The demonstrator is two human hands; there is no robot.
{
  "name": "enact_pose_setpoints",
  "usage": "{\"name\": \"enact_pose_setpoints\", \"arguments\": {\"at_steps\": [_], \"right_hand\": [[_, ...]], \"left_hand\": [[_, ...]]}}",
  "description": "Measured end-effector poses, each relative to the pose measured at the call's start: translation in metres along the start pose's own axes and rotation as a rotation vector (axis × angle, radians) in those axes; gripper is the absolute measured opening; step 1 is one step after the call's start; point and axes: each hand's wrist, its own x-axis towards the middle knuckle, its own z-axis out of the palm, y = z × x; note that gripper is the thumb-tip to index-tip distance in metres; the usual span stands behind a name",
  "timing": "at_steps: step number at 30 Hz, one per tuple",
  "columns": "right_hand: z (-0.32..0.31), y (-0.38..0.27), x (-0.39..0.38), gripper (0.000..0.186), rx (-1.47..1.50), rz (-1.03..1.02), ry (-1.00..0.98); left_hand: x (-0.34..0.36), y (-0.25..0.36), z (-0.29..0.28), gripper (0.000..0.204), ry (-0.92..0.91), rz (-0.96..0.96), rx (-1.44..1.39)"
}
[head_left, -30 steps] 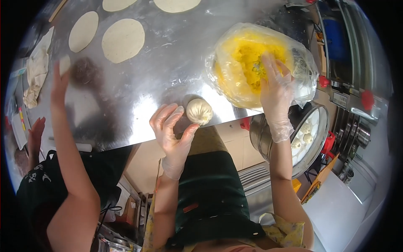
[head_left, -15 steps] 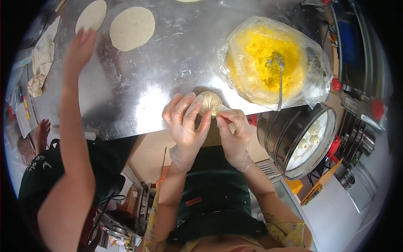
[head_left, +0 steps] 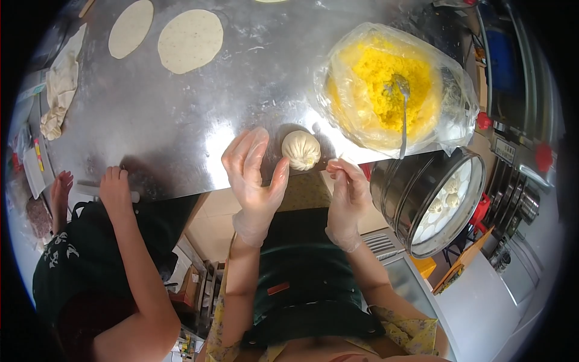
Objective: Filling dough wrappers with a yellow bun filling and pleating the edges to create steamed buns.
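Observation:
A pleated, filled bun (head_left: 301, 150) sits on the steel table near its front edge, its gathered top toward me. To the left of it is my left hand (head_left: 253, 172), gloved in clear plastic, open with fingers raised and thumb apart, holding nothing. My right hand (head_left: 348, 187), gloved too, is just right of the bun and apart from it. Its thumb and forefinger are pinched together; whether a small scrap is between them is too small to tell. Beyond it lies a plastic bag of crumbly yellow filling (head_left: 386, 78) with a metal spoon (head_left: 404, 117) standing in it.
Two flat dough rounds (head_left: 190, 41) lie at the back left of the steel table (head_left: 253, 78). A round metal steamer (head_left: 422, 205) with several buns stands at the right. At the left a co-worker's hand (head_left: 116, 187) is over the table edge, near a rolling pin (head_left: 90, 188) and a cloth (head_left: 62, 90).
Both my hands have let go of the bun and moved apart, left hand to the left, right hand to the right. The co-worker's hand has come back from the far dough round.

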Motion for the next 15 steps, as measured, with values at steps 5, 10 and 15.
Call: {"name": "enact_pose_setpoints", "arguments": {"at_steps": [5, 10, 15], "right_hand": [[0.004, -0.002, -0.012, 0.038, 0.003, -0.027, 0.073], [-0.008, 0.016, -0.018, 0.047, -0.366, -0.153, -0.018], [-0.001, 0.044, -0.03, 0.053, -0.551, -0.268, -0.065]], "left_hand": [[-0.023, 0.01, 0.002, 0.05, -0.059, 0.027, -0.151], [-0.024, 0.018, -0.002, 0.047, -0.169, -0.067, -0.093], [-0.03, 0.01, -0.003, 0.051, -0.031, -0.155, -0.23]]}}
